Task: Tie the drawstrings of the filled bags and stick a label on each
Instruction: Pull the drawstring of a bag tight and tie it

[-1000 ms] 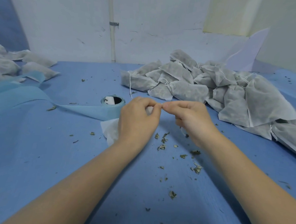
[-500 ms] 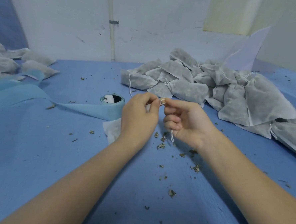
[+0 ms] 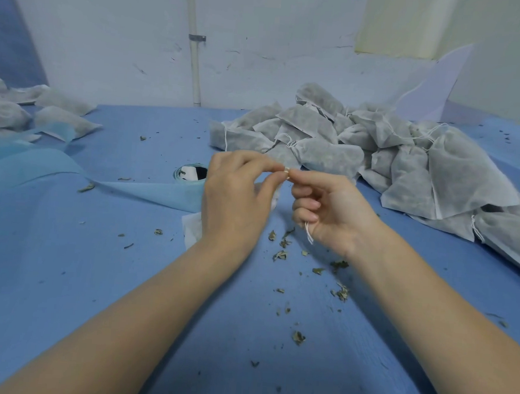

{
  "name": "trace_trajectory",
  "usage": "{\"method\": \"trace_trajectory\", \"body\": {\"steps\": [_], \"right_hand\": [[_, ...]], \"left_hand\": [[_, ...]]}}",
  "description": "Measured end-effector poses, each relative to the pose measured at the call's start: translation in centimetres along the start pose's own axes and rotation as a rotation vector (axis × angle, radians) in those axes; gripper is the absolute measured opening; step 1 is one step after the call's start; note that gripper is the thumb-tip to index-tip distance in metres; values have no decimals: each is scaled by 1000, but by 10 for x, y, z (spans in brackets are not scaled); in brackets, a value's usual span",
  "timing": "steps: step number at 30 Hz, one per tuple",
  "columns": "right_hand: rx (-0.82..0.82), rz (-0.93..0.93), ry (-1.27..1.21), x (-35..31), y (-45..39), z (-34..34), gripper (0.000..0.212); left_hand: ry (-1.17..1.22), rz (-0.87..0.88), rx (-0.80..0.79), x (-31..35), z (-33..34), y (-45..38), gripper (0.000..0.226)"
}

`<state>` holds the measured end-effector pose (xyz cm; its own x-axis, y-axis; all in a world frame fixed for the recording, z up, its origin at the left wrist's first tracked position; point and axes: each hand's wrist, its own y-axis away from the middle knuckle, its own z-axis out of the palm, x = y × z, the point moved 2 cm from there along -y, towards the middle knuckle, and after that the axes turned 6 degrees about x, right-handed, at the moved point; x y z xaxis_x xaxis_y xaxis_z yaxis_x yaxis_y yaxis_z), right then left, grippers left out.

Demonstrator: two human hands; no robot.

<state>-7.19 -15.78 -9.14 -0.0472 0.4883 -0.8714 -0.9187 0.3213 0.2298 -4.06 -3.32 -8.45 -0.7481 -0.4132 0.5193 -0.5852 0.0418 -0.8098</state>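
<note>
Both hands meet just above the table's middle, fingertips touching at a small pale knot. Left hand [image 3: 237,201] shows its back to the camera, thumb and forefinger pinching the drawstring [image 3: 309,233] at that knot; it covers most of the bag [image 3: 192,229] being tied, of which only a white corner shows at 7 o'clock from the hand. Right hand [image 3: 330,213] is turned palm towards the left one, thumb and forefinger pinching the same string, its other fingers curled, and a loose end of string hangs below its little finger.

At 1 to 3 o'clock lies a heap of filled grey bags [image 3: 376,161], strings trailing. At 9 to 10 o'clock sits a smaller group of bags [image 3: 53,114]. A label roll [image 3: 190,172] stands just left of the left hand, its pale blue strip [image 3: 149,191] running off toward 9 o'clock. Dried leaf crumbs [image 3: 281,254] scatter the blue table [image 3: 95,278] below the hands.

Since half a second ago the hands have barely shifted; a second ago the right hand lay knuckles-up and no string end hung free.
</note>
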Motion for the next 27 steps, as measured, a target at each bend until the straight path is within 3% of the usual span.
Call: {"method": "trace_trajectory", "body": {"steps": [4,6,8,11,16,19,27], "right_hand": [[85,-179,194,0,0,0,7],[108,-293,314,-2,2,-1,9],[96,-419,414,-4,5,-2,7],[79,-616,504,-5,8,1,5],[-7,-633,384,5,4,9,9],[-76,-566,211,9,5,14,15],[130,-680,396,7,8,10,13]], "left_hand": [[-175,264,86,-1,-2,0,7],[-216,300,116,-2,-1,1,9],[-209,208,94,-2,-1,0,8],[-66,-86,-40,0,0,-4,7],[144,-376,-215,5,-1,-10,23],[218,-445,-224,9,-2,-13,25],[175,-397,-185,11,-1,-17,26]]}}
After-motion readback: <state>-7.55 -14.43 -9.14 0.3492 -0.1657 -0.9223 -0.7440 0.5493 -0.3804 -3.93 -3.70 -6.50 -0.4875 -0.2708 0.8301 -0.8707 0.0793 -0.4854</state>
